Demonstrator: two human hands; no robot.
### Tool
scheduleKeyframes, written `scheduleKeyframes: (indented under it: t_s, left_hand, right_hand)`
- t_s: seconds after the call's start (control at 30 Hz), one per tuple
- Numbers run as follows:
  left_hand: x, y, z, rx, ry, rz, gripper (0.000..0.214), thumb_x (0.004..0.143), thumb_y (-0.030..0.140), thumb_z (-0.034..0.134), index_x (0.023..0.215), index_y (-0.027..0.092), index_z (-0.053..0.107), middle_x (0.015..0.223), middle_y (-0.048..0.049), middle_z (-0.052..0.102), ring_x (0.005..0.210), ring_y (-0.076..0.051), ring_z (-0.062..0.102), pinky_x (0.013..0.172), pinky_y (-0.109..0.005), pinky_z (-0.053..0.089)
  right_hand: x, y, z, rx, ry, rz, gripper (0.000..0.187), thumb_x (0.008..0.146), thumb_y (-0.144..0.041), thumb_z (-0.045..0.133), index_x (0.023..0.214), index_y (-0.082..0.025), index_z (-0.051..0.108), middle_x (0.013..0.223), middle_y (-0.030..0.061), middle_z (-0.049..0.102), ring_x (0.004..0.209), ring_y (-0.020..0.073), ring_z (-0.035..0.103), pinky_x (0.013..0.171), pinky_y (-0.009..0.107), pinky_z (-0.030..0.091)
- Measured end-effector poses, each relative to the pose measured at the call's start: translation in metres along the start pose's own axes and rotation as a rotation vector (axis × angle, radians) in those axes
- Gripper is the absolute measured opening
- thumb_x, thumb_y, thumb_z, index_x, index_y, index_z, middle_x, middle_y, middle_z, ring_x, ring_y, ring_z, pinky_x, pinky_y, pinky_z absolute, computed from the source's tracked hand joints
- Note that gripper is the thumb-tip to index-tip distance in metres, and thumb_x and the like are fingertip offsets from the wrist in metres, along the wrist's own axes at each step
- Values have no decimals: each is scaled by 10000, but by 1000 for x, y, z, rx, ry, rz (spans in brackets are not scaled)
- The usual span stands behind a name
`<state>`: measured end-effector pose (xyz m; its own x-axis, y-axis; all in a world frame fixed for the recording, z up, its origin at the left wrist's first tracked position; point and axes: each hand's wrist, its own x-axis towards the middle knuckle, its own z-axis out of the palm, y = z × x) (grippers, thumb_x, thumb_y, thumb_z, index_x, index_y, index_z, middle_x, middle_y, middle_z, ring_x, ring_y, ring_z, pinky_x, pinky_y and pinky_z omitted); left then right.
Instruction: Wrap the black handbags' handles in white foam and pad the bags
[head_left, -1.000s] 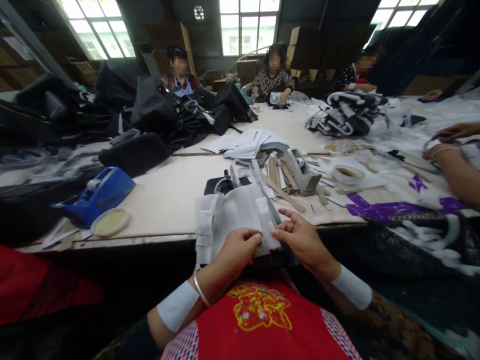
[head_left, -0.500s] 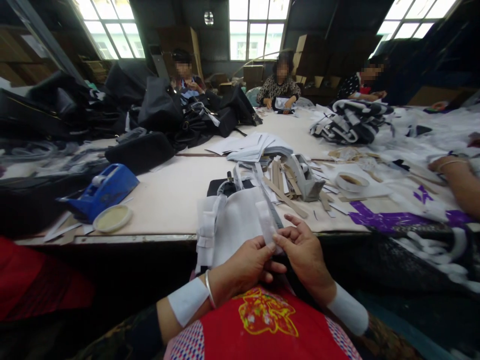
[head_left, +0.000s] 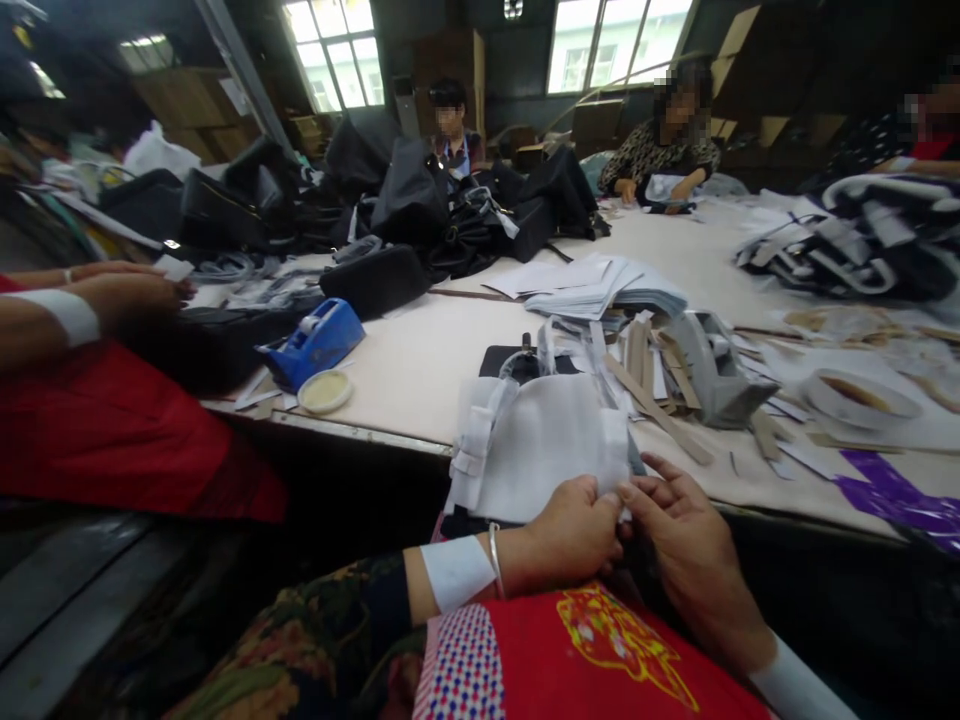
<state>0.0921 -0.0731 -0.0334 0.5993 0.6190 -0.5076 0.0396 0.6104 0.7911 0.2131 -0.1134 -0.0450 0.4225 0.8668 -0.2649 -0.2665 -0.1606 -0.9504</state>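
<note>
A table (head_left: 435,345) with a pale top crossed the middle of the frame, in a dim room with windows along the upper edge. Right of lower centre, the left hand (head_left: 581,530) was pinched on the lower end of a white strip (head_left: 616,440). The right hand (head_left: 690,535) met it there, thumb and forefinger closed on the same end. The strip lay along the right side of a white sheet (head_left: 544,430), which sat at frame centre over the table's front edge.

The step in hand appeared to be fitting the strip's end along the sheet. The next move, by judgement, called for both fingertip grips to keep that end flat and aligned.

Cardboard strips (head_left: 652,400) and a grey tape dispenser (head_left: 709,370) lay right of centre; a blue tape dispenser (head_left: 326,345) stood left of centre. Black bags (head_left: 409,195) were heaped at upper left.
</note>
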Motion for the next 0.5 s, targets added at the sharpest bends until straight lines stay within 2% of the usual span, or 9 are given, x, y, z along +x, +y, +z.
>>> scheduleKeyframes:
  t_s: [0.2,0.5]
  left_hand:
    - [-3,1,-4,11,-5,-29,152,883,354,502,883,205,468,541,75,456,340,-72,370,370,-200,319]
    - [-16,13,-12,143,67,-9,110,912,296,432,899,195,474,605,74,468,349,-55,359,355,-173,302]
  right_hand:
    - [2,2,1,16,-22,67,745,606,-394,881,1227,-245,499,797,-29,665,468,111,576,432,237,478]
    - [2,1,6,9,-130,29,758,695,-448,821,1286,-193,421,764,-27,656,537,142,610,535,281,491]
